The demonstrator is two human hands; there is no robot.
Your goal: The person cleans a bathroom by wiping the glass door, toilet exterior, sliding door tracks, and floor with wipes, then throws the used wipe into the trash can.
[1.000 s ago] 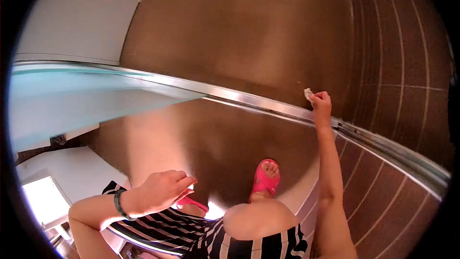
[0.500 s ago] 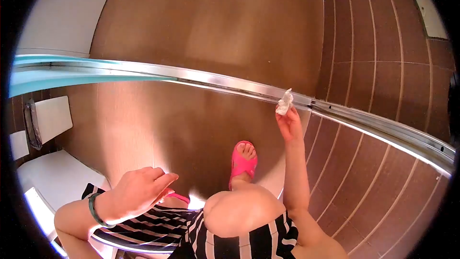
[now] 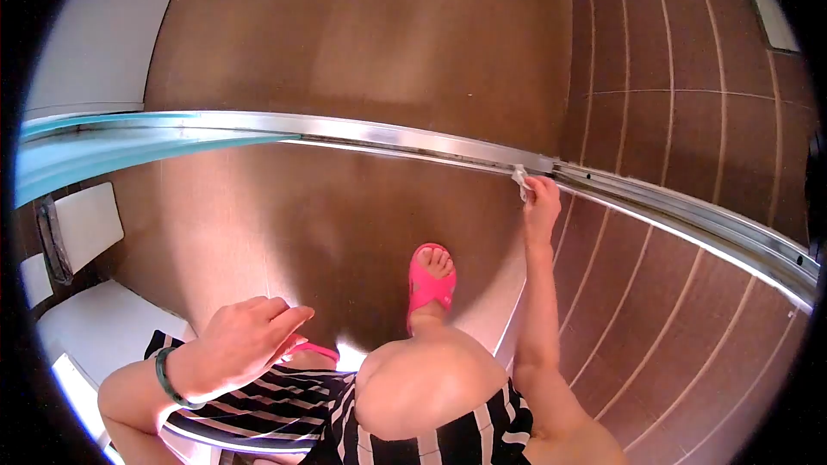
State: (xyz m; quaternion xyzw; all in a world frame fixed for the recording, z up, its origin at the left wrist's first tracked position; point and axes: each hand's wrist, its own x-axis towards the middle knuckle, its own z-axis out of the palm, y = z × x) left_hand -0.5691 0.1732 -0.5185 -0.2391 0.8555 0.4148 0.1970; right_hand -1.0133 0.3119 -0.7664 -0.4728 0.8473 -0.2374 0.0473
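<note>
Between the fingertips of my right hand is a crumpled white tissue. The hand is closed on it, with the arm stretched forward. The tissue is at the metal door track, close to where the track meets the tiled wall; it looks to be touching the near edge. My left hand hovers over my thigh, fingers loosely curled together and nothing showing in them. A dark green bangle circles that wrist.
Light blue glass panels stand in the track at left. Brown tiled wall rises on the right. A white box-like object and a white surface are at left. My foot in a pink sandal rests on the brown floor.
My right hand has moved slightly right and turned, bringing the tissue down from above the track to its near edge. My left hand has barely shifted.
</note>
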